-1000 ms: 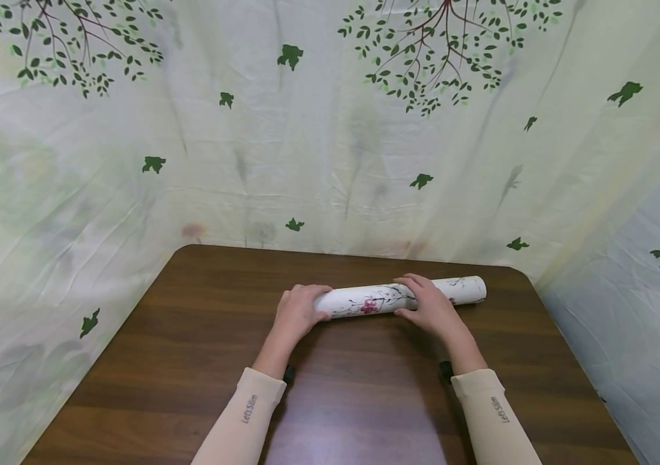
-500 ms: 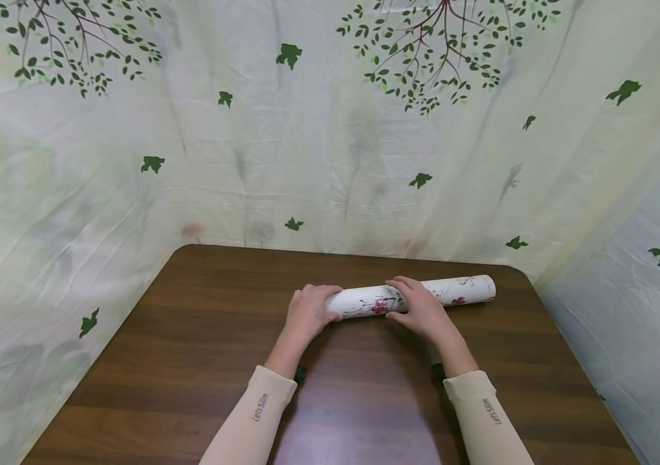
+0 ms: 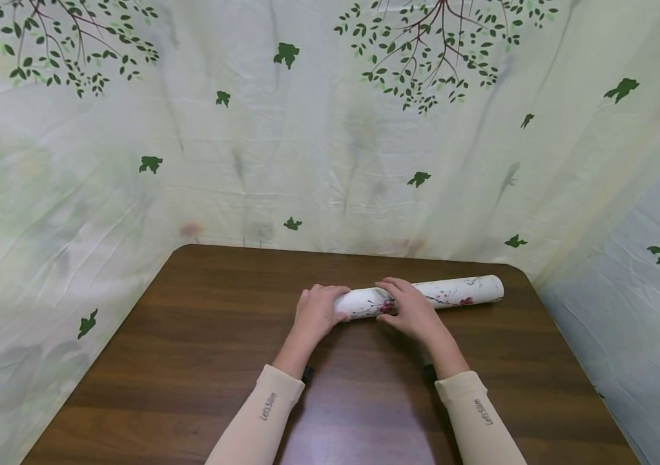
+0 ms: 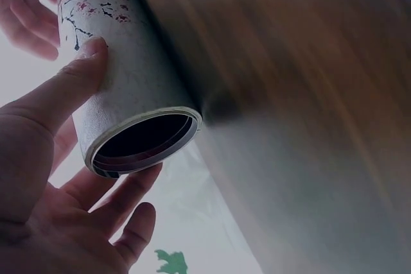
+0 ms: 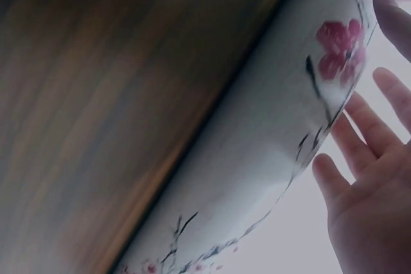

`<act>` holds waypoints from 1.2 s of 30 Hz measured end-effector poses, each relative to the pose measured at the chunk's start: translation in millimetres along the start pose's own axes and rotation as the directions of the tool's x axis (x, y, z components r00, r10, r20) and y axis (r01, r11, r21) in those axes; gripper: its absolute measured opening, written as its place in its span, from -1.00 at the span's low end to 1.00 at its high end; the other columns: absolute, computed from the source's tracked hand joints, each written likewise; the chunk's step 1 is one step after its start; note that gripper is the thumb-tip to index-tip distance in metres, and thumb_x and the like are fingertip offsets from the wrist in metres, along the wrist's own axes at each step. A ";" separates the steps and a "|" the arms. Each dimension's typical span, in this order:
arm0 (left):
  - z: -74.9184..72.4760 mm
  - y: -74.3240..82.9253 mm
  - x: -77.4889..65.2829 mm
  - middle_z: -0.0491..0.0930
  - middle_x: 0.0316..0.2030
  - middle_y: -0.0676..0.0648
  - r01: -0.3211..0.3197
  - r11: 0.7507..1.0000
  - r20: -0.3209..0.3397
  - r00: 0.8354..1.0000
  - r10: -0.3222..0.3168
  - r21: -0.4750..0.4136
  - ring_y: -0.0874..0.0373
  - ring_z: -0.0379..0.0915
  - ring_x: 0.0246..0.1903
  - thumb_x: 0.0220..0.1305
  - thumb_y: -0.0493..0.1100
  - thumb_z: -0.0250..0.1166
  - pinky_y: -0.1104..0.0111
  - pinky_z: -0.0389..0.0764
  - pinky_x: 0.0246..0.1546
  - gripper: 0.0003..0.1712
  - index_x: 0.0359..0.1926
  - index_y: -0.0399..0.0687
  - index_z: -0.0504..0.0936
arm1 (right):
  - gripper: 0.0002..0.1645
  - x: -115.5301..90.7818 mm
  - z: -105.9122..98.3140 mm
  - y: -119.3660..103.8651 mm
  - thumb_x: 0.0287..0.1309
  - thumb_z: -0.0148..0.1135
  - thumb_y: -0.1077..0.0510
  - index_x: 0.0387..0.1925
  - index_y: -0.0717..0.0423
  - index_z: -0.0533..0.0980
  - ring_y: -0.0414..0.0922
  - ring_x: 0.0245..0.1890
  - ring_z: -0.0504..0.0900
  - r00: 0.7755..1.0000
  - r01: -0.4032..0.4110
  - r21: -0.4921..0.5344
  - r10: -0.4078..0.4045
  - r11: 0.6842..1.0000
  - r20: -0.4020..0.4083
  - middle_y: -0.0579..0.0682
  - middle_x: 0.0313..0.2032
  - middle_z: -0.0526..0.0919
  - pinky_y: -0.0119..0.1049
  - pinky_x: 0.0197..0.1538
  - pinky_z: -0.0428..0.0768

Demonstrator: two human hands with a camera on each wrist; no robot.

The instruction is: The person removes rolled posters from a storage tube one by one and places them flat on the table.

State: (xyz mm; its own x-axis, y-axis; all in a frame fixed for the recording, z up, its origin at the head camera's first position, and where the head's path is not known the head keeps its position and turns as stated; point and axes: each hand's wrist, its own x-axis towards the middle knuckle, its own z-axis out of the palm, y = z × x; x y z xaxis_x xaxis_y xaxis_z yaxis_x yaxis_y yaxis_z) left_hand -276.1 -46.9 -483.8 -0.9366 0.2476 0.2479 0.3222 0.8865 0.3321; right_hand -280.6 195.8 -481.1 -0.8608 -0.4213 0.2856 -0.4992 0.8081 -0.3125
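A white wallpaper roll [image 3: 458, 292] printed with pink blossoms and dark twigs lies sideways near the table's far edge. My left hand [image 3: 319, 309] holds its left end, the thumb on the near side and fingers behind. In the left wrist view, that end of the roll [image 4: 131, 72] shows a hollow dark opening with a thin rim, beside my left thumb [image 4: 80, 75]. Around the roll's left-middle part curves my right hand [image 3: 410, 310], thumb in front. In the right wrist view my right hand's fingers [image 5: 359, 139] are spread loosely along the roll. I cannot tell whether it touches the table.
The brown wooden table [image 3: 190, 361] has rounded far corners. Behind it and at both sides hangs pale cloth [image 3: 330, 161] printed with green leaves and branches.
The roll has shifted right along with my left hand. My right hand has moved left along it, so the two hands are closer together and more of the right end shows.
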 end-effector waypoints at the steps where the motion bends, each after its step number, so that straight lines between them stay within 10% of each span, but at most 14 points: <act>1: 0.3 1.5 -0.1 0.79 0.14 0.07 -0.002 1.000 0.000 1.000 0.002 -0.003 -0.05 0.65 0.07 0.03 0.08 0.67 0.10 0.49 0.02 -0.32 0.23 0.24 0.74 | -0.13 0.6 0.7 -1.2 0.07 0.67 0.01 0.40 0.04 0.52 0.17 0.41 0.52 1.000 0.004 -0.001 -0.004 1.000 -0.002 0.14 0.38 0.56 0.16 0.45 0.47; 18: 6.2 16.0 2.0 0.78 0.16 0.10 -0.034 0.998 0.003 0.999 0.034 0.045 -0.01 0.64 0.05 0.07 0.14 0.63 0.13 0.49 0.00 -0.32 0.26 0.25 0.71 | -0.14 7.3 9.7 -20.1 -0.06 0.73 0.13 0.33 0.08 0.57 0.17 0.35 0.57 0.990 0.133 -0.031 -0.134 0.991 -0.034 0.13 0.32 0.62 0.12 0.41 0.51; 36: 5.9 15.8 -1.5 0.78 0.15 0.08 -0.058 0.998 0.008 0.998 0.058 0.028 0.00 0.64 0.06 0.04 0.14 0.64 0.13 0.50 -0.01 -0.31 0.24 0.23 0.72 | -0.17 8.4 18.2 -29.5 0.03 0.69 0.11 0.34 0.14 0.55 0.13 0.32 0.60 0.996 0.080 -0.034 -0.079 0.996 0.027 0.09 0.29 0.67 0.19 0.54 0.37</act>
State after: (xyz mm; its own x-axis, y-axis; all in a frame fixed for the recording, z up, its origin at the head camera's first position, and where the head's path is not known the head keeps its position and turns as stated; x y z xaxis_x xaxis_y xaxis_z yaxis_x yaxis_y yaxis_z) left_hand -270.4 -30.9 -484.3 -0.9174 0.3019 0.2593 0.3723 0.8813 0.2910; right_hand -274.9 161.0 -486.0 -0.8209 -0.4949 0.2850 -0.5629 0.7854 -0.2576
